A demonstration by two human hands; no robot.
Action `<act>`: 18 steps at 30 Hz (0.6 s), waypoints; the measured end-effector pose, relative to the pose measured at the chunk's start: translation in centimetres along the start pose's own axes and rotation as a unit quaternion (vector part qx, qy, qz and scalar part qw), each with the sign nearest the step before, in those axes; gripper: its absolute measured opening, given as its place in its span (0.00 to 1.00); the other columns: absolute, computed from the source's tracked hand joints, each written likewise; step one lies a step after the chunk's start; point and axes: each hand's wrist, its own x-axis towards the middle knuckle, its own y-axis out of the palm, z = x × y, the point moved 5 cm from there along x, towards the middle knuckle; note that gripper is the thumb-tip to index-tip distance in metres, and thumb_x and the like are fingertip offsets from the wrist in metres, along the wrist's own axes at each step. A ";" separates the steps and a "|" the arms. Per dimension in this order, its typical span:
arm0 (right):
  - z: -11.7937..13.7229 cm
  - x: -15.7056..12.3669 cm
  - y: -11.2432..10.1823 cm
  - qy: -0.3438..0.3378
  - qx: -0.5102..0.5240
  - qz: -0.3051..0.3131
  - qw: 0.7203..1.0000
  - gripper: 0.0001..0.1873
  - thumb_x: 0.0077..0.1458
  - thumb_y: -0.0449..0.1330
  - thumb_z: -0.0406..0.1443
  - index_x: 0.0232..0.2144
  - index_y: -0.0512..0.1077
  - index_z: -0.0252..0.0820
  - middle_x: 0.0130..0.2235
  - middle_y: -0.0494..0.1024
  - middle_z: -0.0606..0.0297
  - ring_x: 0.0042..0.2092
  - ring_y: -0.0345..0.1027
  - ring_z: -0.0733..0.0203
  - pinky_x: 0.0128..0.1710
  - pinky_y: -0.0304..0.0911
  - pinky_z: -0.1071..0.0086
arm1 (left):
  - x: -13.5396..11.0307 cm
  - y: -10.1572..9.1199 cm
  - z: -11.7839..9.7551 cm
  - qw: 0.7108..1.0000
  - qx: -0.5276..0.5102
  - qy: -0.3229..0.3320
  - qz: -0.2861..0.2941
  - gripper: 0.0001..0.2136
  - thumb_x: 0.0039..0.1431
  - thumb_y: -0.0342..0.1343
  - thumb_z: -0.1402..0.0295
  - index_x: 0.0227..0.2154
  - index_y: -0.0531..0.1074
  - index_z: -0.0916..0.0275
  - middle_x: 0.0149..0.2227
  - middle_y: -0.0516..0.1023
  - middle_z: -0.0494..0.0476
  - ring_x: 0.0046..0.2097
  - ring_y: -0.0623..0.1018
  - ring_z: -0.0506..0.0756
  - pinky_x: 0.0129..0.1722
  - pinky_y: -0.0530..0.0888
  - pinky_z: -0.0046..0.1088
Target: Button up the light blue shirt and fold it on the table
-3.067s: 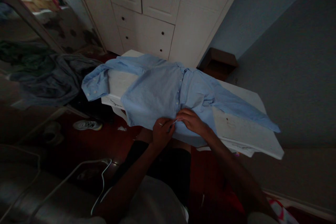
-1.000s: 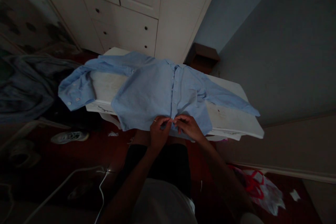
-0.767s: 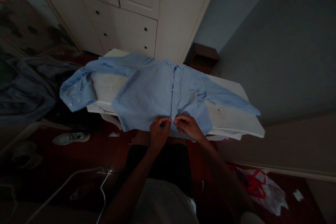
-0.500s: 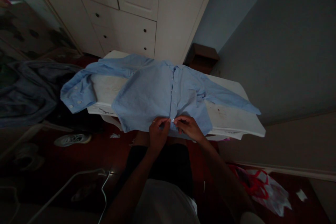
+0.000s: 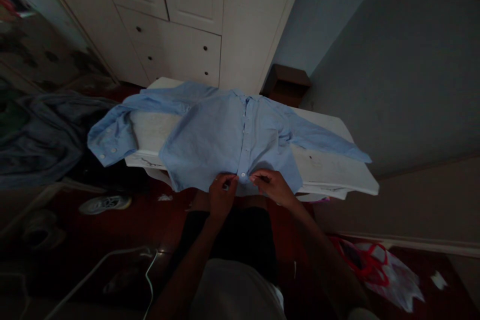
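Note:
A light blue button-up shirt point(image 5: 221, 135) lies front-up on a low white table point(image 5: 333, 175), sleeves spread to both sides, the left cuff hanging over the table's edge. My left hand point(image 5: 222, 194) pinches the shirt's front placket near the hem, just left of a white button. My right hand point(image 5: 272, 187) pinches the fabric on the other side of that button. Both hands have their fingers closed on the cloth at the table's near edge.
A white wardrobe with drawers point(image 5: 183, 25) stands behind the table. A brown stool point(image 5: 287, 82) sits by the blue wall. A grey garment point(image 5: 45, 130) lies at left, a shoe point(image 5: 105, 203) and a white cable point(image 5: 112, 260) on the red floor, a plastic bag point(image 5: 378, 270) at right.
My hands have stayed at the lowest part of the placket, working the fabric; the button now shows between them. The camera tilted slightly, shifting the view down.

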 end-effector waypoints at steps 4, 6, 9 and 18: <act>-0.2 -1.5 -2.0 -0.022 -0.075 -0.035 0.996 0.14 0.59 0.56 0.44 0.30 0.75 0.43 0.26 0.75 0.67 0.24 0.68 0.64 0.26 0.64 0.70 | -0.2 -0.6 0.6 1.000 0.008 -0.006 -0.009 0.06 0.57 0.58 0.65 0.29 0.77 0.60 0.29 0.78 0.52 0.31 0.76 0.51 0.32 0.73 0.27; -0.7 -2.4 -3.7 -0.037 -0.112 -0.094 0.989 0.14 0.59 0.56 0.45 0.32 0.75 0.43 0.29 0.77 0.64 0.29 0.71 0.61 0.30 0.67 0.68 | -0.2 -1.2 0.3 0.999 0.012 0.016 -0.029 0.06 0.57 0.58 0.65 0.30 0.76 0.61 0.30 0.78 0.53 0.31 0.76 0.51 0.32 0.73 0.27; -2.0 -3.8 -6.4 -0.051 -0.165 -0.207 0.963 0.16 0.58 0.57 0.46 0.40 0.74 0.42 0.40 0.78 0.58 0.40 0.72 0.55 0.40 0.68 0.61 | 0.0 -1.5 -0.6 0.997 0.016 0.072 -0.034 0.07 0.59 0.57 0.64 0.34 0.76 0.61 0.34 0.78 0.55 0.34 0.76 0.51 0.33 0.74 0.28; -5.9 -5.5 -11.5 0.054 -0.227 -0.336 0.912 0.32 0.52 0.57 0.54 0.48 0.71 0.35 0.39 0.78 0.51 0.39 0.72 0.50 0.43 0.67 0.53 | 0.9 -1.2 -0.8 0.995 0.040 0.086 -0.021 0.07 0.61 0.54 0.64 0.35 0.76 0.61 0.33 0.78 0.54 0.31 0.74 0.50 0.32 0.72 0.27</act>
